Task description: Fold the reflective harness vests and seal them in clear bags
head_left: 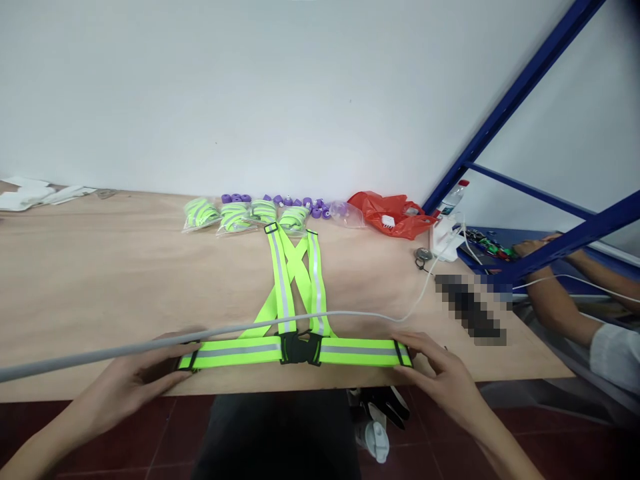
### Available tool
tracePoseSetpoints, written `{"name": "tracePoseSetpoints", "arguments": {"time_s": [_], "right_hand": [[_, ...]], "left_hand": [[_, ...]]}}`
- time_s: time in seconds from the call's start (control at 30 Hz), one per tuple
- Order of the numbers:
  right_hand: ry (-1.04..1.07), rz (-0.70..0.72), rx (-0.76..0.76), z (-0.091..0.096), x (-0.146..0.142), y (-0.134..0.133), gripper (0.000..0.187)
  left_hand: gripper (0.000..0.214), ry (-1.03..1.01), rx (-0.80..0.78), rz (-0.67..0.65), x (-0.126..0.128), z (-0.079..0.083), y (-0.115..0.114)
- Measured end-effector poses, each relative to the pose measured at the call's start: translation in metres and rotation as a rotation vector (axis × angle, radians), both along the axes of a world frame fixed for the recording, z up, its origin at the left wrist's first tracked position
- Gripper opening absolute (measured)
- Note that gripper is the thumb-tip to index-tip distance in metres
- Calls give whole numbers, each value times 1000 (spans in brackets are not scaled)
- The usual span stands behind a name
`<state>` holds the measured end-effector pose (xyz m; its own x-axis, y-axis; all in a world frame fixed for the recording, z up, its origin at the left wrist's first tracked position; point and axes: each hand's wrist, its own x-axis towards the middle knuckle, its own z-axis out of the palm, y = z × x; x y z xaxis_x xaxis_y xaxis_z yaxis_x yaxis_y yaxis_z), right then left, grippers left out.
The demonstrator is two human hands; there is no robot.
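Observation:
A neon-yellow reflective safety vest (240,353) made of straps lies on the table, its grey-striped waist belt stretched along the front edge. The black buckle (300,348) at its middle is fastened. Behind the buckle, the shoulder straps (299,263) run away from me and cross. My left hand (133,373) pinches the belt's left end at a black slider, thumb below and fingers above. At the other end, my right hand (440,373) pinches the belt by its right slider. A grey cable (215,331) passes over my left fingers and the straps in view.
Along the wall sit several bagged vests (235,217), several purple rolls (300,202) and a red plastic bag (393,213). A bottle (454,198) stands by a blue frame (515,87). Another person's arms (560,300) are at the right. A white-lidded cup (376,440) is below the table.

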<state>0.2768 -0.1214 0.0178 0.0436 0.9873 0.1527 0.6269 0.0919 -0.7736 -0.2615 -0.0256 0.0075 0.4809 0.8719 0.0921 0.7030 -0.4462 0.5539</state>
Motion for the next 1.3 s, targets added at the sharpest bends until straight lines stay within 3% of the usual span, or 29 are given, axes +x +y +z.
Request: {"name": "tracePoseSetpoints", "arguments": {"time_s": [0.17,0.3,0.57,0.8,0.97,1.03,1.17,1.3], "right_hand": [[-253,149,-24,-9,12,1,34],[-320,235,3,-18,20,2,34],[-334,185,65,-29,16,-5,37],[-347,178,6,-23,11,-8,40],[-372,-86,-41,-24,3,-8,35],[-388,-139,-88,-24,-3,-7,28],[-315,-140,-149,-17,-16,-4,19],[-138,-94,-130,-13,-27,-4,20]], "left_hand": [[32,60,14,-49,-3,5,3],[34,166,-9,-137,-5,10,2],[33,251,5,-128,5,17,-9],[32,117,-55,23,19,13,-9],[48,136,-184,253,31,9,-2],[46,197,-263,277,37,12,-1],[43,186,-285,259,48,23,-4],[49,-53,-284,332,57,30,-11]]}}
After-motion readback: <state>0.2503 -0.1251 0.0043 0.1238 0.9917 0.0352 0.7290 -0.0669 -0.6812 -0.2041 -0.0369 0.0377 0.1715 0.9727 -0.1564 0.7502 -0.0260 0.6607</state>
